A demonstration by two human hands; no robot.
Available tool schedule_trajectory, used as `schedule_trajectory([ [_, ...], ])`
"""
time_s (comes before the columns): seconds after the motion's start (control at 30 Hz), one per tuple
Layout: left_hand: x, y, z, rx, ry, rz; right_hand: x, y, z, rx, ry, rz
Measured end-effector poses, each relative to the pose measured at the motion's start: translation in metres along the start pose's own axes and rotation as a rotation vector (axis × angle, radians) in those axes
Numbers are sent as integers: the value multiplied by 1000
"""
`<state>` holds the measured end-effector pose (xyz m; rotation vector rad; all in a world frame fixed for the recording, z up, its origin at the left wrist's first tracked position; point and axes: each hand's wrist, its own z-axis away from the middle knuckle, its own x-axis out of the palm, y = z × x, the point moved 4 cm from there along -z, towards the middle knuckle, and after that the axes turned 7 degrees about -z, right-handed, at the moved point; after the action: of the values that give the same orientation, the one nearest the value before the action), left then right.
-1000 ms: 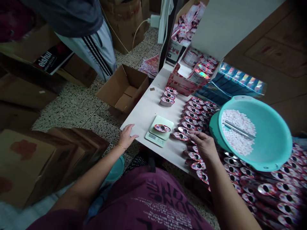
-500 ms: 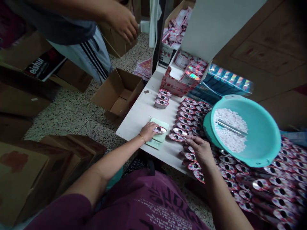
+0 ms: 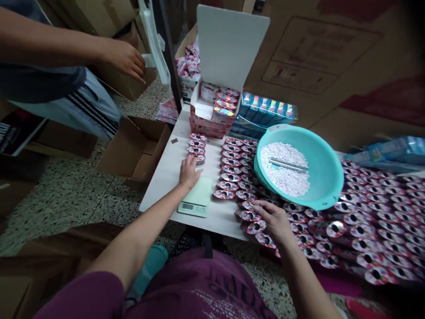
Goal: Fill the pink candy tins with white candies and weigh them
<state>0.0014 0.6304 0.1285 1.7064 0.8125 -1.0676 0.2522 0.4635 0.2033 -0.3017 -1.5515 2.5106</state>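
Note:
My left hand [image 3: 189, 173] has its fingers on a small oval pack [image 3: 199, 159] at the near end of a short row on the white table. Pink and white printing covers the pack; other packs show a round dark hole on top. Just below that hand, a pale green digital scale [image 3: 195, 198] lies with a bare plate. My right hand [image 3: 272, 218] is over the near rows of oval packs [image 3: 251, 215], thumb and fingertips pinched together. What they hold, if anything, is too small to make out.
A turquoise basin [image 3: 327, 177] holds white pellets [image 3: 285, 175] and a metal tube [image 3: 288, 165]. Behind stand an open display box [image 3: 207, 126] of packs and blue wrapped boxes [image 3: 265, 110]. At left are an open carton [image 3: 133, 148] and another person's hand [image 3: 128, 60].
My left hand has moved the oval pack off the scale to the end of the short row. My right hand stays pinched by the packs. The view has swung right.

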Motion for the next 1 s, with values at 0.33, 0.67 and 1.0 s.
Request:
schedule_trajectory([
  [0.33, 31, 105, 80, 229, -295, -139, -26, 18, 11, -7, 19, -8],
  [0.67, -36, 15, 101, 192, -192, -122, -18, 18, 9, -49, -53, -13],
  [1.0, -66, -66, 131, -119, -26, -76, -13, 27, 5, -30, -34, -43],
])
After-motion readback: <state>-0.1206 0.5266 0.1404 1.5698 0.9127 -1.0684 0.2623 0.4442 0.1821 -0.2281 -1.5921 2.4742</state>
